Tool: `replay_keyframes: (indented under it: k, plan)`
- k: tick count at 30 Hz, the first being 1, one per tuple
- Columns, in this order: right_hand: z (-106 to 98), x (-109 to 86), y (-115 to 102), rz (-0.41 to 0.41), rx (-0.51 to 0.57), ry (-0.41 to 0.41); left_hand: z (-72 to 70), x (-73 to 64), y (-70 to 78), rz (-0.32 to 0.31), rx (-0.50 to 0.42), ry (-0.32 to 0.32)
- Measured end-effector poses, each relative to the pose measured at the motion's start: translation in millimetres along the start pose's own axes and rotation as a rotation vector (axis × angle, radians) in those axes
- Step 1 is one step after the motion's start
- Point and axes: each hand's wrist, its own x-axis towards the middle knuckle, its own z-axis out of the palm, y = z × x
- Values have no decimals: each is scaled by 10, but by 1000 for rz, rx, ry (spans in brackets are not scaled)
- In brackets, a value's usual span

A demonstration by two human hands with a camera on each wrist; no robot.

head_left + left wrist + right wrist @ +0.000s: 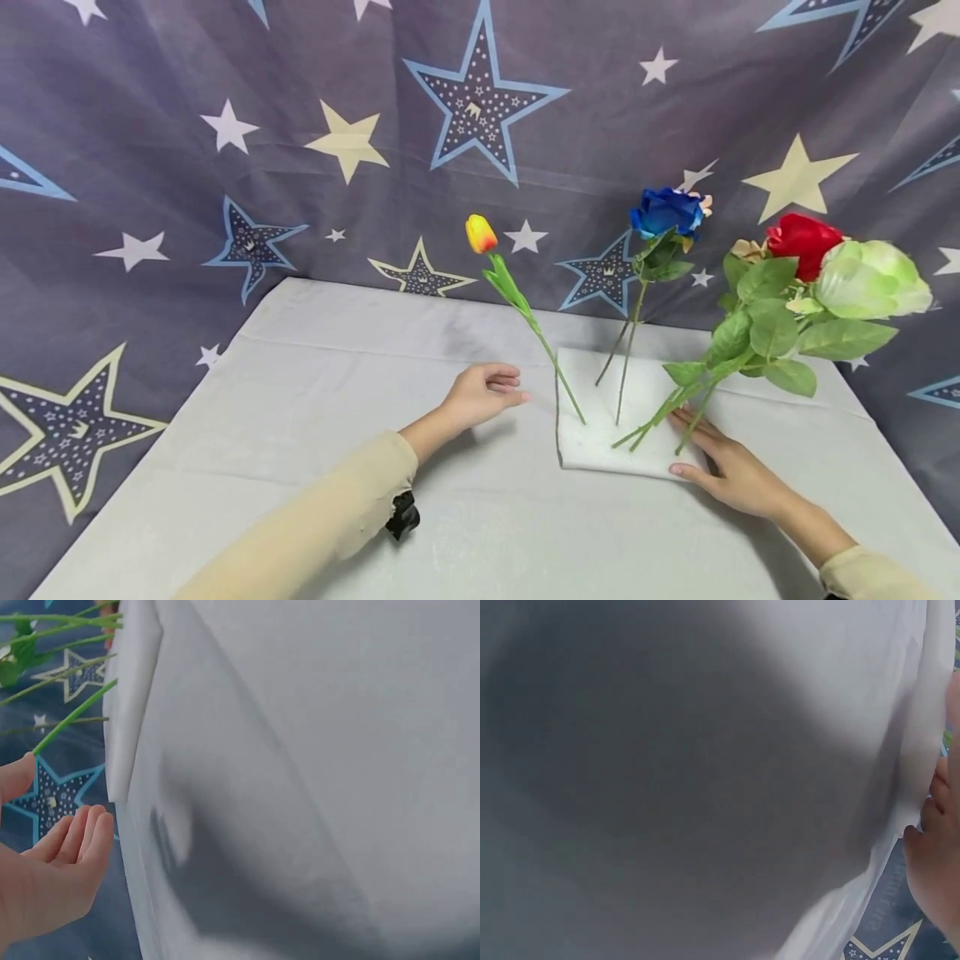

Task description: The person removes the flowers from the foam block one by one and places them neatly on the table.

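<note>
A white foam-like slab (600, 454) lies on the table with several artificial flowers standing in it. At its left edge a yellow-orange tulip (481, 234) leans left on a green stem. Upright behind the middle is a blue rose (667, 212), partly covering a peach flower. A red rose (804, 243) and a pale green bloom (873, 279) lean right over broad leaves. My left hand (480, 396) hovers left of the slab, holding nothing, fingers loosely bent. My right hand (731, 471) rests on the slab's right side, thumb at the front edge, fingertips partly hidden behind stems.
A pale cloth covers the table (315, 400). Close behind it hangs a dark star-patterned curtain (300, 75), which the taller blooms overlap in the head view. A black strap-like device (403, 515) sits at the left sleeve.
</note>
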Motion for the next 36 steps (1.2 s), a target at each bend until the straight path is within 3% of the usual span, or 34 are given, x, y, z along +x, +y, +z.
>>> replay_keyframes:
  k: [4, 7, 13, 19, 23, 27, 36]
  plan:
    - [5, -60, -11, 59, -10, -30, -28, -33, 10, -94, -102, -13]
    - [8, -105, -5, 65, -21, -29, -33, -29, 39, -126, -151, -16]
    - [10, -134, 3, 55, -13, -6, -68, 41, 146, -115, -239, 13]
    - [-13, -100, -19, 80, 4, -36, -85, 138, 235, -87, -454, 14]
    - [-13, -36, -47, 89, 28, -60, -78, 199, 278, -75, -525, 27]
    - [5, 9, -61, 113, 62, -98, -34, 262, 324, -90, -571, 51]
    - [20, 39, -7, 62, 68, -43, 142, 398, 364, -133, -737, 29]
